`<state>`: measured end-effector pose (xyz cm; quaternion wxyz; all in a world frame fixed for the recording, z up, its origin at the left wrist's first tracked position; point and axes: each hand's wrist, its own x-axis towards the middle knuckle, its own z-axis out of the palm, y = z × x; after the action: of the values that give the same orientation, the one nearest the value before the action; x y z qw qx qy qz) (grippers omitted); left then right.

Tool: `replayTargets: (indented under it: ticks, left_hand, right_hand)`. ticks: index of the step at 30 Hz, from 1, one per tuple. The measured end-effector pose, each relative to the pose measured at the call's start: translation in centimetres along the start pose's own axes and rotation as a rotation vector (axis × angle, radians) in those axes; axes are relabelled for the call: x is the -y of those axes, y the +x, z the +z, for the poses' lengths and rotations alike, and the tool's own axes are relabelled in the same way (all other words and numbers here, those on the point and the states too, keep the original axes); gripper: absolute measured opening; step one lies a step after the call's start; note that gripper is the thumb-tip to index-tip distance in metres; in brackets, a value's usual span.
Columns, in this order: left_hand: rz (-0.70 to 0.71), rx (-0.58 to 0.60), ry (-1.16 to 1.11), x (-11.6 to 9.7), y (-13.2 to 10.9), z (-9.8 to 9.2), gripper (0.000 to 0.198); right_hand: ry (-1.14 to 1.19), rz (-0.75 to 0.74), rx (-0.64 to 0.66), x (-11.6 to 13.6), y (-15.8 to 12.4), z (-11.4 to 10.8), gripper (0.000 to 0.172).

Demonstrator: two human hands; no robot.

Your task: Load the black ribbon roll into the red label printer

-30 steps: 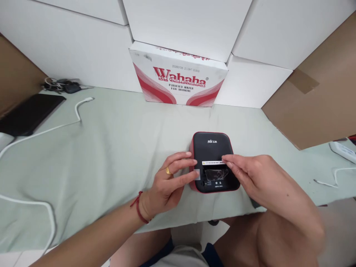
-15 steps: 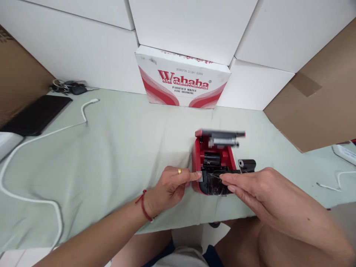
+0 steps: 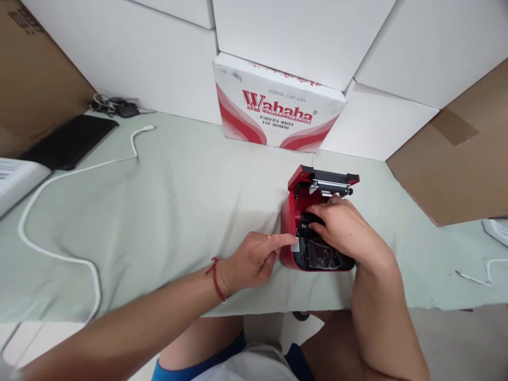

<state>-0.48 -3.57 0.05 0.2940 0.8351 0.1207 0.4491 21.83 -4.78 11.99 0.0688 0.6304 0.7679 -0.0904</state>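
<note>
A small red printer [image 3: 288,227] stands on the cloth with its lid [image 3: 329,177] raised; a roller shows under the lid. My left hand [image 3: 257,259] stretches its index finger onto a grey tab [image 3: 295,245] at the printer's left edge, the other fingers curled. My right hand [image 3: 341,225] reaches inside from the right. Its thumb and fingers are around a black roll [image 3: 308,218] at the back of the compartment, and it covers part of that roll. Wrinkled shiny black film [image 3: 323,254] lies across the front of the printer.
A Wahaha carton [image 3: 278,114] stands against white boxes [image 3: 286,37] behind the printer. Cardboard boxes [image 3: 456,143] flank both sides. At the left are a white cable [image 3: 59,259], keys [image 3: 119,107] and a flat black object [image 3: 75,140]. Another white cable [image 3: 472,278] lies right.
My right hand has moved from the film at the front to the roll at the back. My left finger stays at the tab. The separate black roll right of the printer no longer shows.
</note>
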Motion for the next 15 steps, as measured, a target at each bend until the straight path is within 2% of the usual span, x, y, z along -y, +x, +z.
replayTargets:
  ticks: [4, 8, 12, 14, 15]
  left_hand:
    - [-0.02, -0.009, -0.009, 0.0, 0.2, -0.1, 0.042]
    - [-0.028, -0.001, 0.038, -0.1, 0.0, -0.2, 0.044]
    - [-0.042, -0.013, 0.075, -0.1, -0.3, -0.1, 0.051]
    - [-0.035, -0.017, 0.078, -0.1, -0.4, -0.1, 0.052]
    - [-0.035, -0.017, 0.08, -0.1, -0.4, -0.1, 0.052]
  right_hand:
    - [0.033, 0.041, -0.007, -0.2, 0.1, 0.1, 0.028]
    - [0.216, 0.035, -0.098, -0.5, -1.4, -0.3, 0.029]
    - [0.375, 0.022, -0.208, -1.6, -6.4, -3.0, 0.028]
    - [0.418, 0.13, -0.294, -3.2, -9.3, -4.3, 0.031]
    - [0.433, 0.237, -0.408, -4.3, -10.4, -4.6, 0.033]
